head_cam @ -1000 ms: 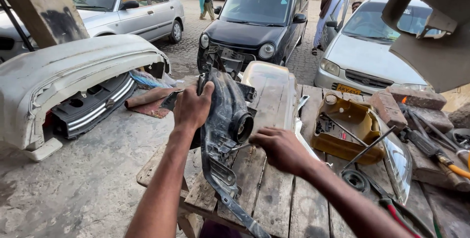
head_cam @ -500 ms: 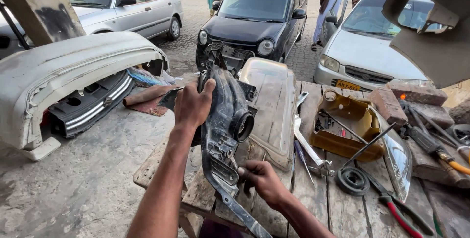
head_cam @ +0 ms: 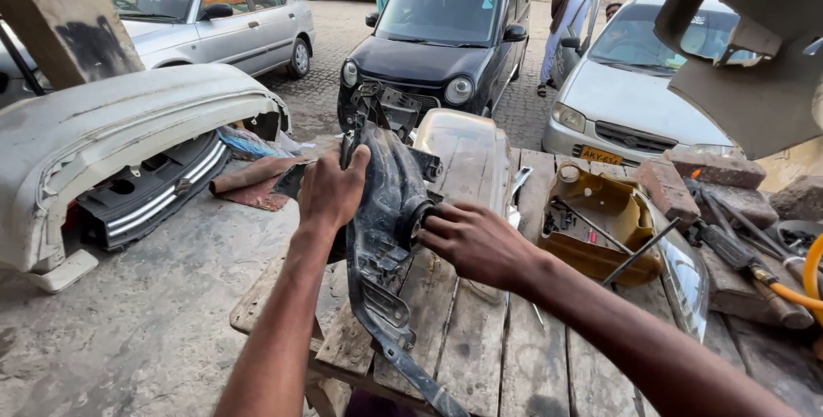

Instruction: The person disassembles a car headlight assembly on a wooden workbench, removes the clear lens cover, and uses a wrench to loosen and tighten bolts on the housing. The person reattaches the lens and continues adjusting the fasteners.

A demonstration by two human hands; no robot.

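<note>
Head view: half a second back the right hand [head_cam: 476, 241] was low on the planks near the front edge of the counter [head_cam: 480, 348]; it has now come up to the black headlamp housing [head_cam: 386, 228], fingers pressed together around the round socket on its back. The left hand [head_cam: 330, 190] has stayed put, wrapped around the housing's upper edge. The housing stands upright on the counter's left part, its lower bracket hanging past the front edge.

Counted: one clear headlamp lens [head_cam: 467, 156] lying just behind the housing, one yellow container [head_cam: 600, 220] to the right, two bricks [head_cam: 699, 181] beyond it, and three cars [head_cam: 446, 31] parked behind.

The counter is rough wooden planks in an open yard with a stained concrete floor [head_cam: 146, 331]; a white bumper [head_cam: 111, 138] lies to the left.
</note>
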